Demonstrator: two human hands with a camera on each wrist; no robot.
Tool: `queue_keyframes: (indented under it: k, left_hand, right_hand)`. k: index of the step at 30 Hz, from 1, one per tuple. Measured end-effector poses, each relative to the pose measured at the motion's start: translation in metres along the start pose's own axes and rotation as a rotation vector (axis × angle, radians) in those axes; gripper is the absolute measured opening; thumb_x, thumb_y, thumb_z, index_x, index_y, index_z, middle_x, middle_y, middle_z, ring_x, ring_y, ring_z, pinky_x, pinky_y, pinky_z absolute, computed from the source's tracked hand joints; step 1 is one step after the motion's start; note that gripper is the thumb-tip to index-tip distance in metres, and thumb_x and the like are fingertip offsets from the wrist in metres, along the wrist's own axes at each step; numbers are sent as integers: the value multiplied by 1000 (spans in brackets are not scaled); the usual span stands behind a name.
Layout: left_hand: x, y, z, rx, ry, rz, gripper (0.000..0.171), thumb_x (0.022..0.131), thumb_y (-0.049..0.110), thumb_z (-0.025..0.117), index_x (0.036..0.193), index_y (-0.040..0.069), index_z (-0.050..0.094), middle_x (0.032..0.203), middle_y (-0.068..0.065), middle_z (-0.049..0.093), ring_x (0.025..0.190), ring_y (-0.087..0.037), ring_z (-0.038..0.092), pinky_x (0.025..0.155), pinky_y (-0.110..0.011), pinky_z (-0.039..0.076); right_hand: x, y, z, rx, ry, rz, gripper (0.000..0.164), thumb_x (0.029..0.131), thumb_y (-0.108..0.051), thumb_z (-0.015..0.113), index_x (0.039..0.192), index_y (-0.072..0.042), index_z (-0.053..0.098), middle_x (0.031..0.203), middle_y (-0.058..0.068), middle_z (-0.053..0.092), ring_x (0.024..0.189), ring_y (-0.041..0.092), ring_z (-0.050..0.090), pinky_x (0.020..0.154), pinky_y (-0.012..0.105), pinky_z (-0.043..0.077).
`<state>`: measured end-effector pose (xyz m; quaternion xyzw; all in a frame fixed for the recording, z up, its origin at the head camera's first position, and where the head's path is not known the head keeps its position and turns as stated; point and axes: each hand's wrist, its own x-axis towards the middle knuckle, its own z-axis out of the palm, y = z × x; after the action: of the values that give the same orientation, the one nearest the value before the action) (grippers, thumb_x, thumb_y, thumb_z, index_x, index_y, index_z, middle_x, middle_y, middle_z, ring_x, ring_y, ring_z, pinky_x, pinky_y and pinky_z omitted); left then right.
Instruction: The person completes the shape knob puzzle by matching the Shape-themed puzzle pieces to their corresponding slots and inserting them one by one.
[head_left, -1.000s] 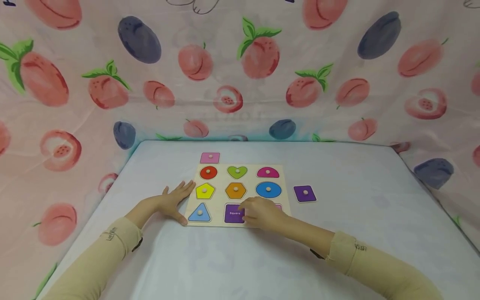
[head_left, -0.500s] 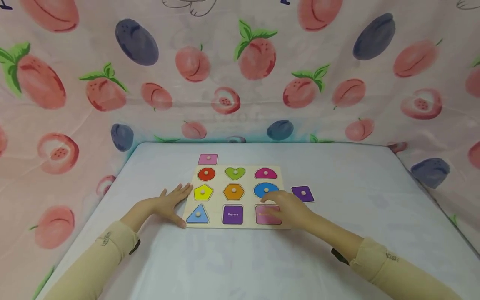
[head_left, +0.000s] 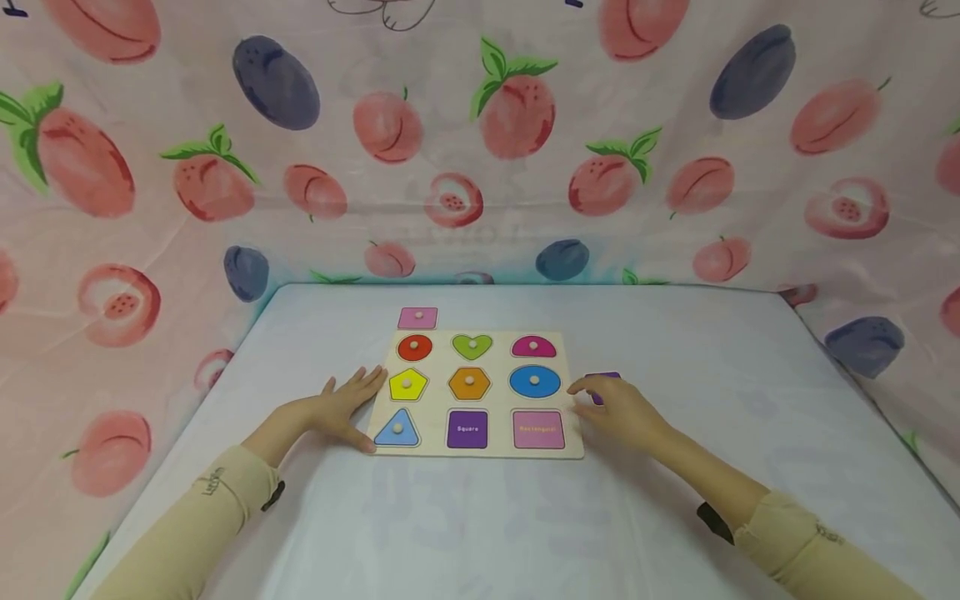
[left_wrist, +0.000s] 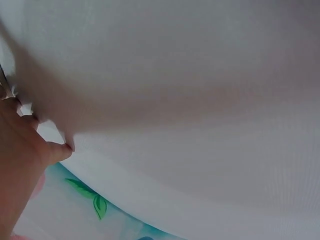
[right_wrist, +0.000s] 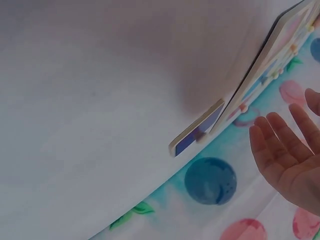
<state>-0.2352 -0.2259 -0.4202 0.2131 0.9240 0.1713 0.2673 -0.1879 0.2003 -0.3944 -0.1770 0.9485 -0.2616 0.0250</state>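
Observation:
In the head view a pale wooden knob puzzle board [head_left: 437, 408] lies on the table. My left hand [head_left: 339, 412] rests spread along its left edge, the thumb at the near corner. The purple "Square" recess [head_left: 467, 439] and the pink recess [head_left: 538, 440] in the front row are bare. My right hand [head_left: 622, 415], holding nothing, hovers past the board's right edge with loosely bent fingers. It partly covers a loose purple square piece [right_wrist: 189, 143], which lies flat on the table in the right wrist view. A pink rectangular piece [head_left: 407, 320] lies behind the board's far left corner.
Knobbed pieces sit in the board's other recesses, among them a blue triangle [head_left: 397, 435], an orange hexagon [head_left: 457, 385] and a blue oval [head_left: 547, 385]. White cloth covers the table [head_left: 465, 525]. A fruit-print curtain [head_left: 510, 217] hangs behind and to the sides.
My right hand has moved right, from beside the "Square" recess across the pink recess to the purple square piece. The pink recess is uncovered now. My left hand stays at the board's edge.

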Motion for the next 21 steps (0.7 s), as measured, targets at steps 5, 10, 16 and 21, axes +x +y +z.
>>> queue_keyframes:
  k: [5, 10, 16, 21]
  left_hand:
    - [2, -1, 0, 6, -3, 2, 121, 68, 47, 80, 151, 4, 3, 159, -18, -2, 144, -42, -8, 107, -70, -10]
    - [1, 1, 0, 4, -14, -2, 121, 68, 47, 80, 151, 4, 3, 159, -18, -3, 144, -41, -8, 107, -69, -11]
    - [0, 3, -1, 1, -14, -15, 120, 68, 46, 80, 151, 4, 3, 159, -18, -2, 144, -41, -8, 107, -69, -11]
    - [0, 3, 0, -10, -13, -31, 122, 68, 46, 80, 151, 5, 2, 159, -18, -3, 144, -41, -9, 107, -69, -12]
  right_hand:
    - [1, 12, -5, -22, -2, 29, 28, 86, -10, 67, 113, -3, 65, 117, 18, 65, 108, 37, 60, 89, 49, 52]
    - [0, 27, -8, -27, 32, 38, 26, 87, -11, 66, 111, -2, 65, 118, 21, 64, 110, 40, 59, 90, 53, 50]
    - [2, 39, -15, -25, 53, 74, 22, 87, -11, 65, 108, -3, 66, 107, 19, 68, 96, 34, 61, 84, 49, 53]
    - [6, 44, -21, -18, 49, 75, 22, 88, -13, 64, 107, -2, 66, 109, 21, 67, 101, 41, 60, 85, 55, 51]
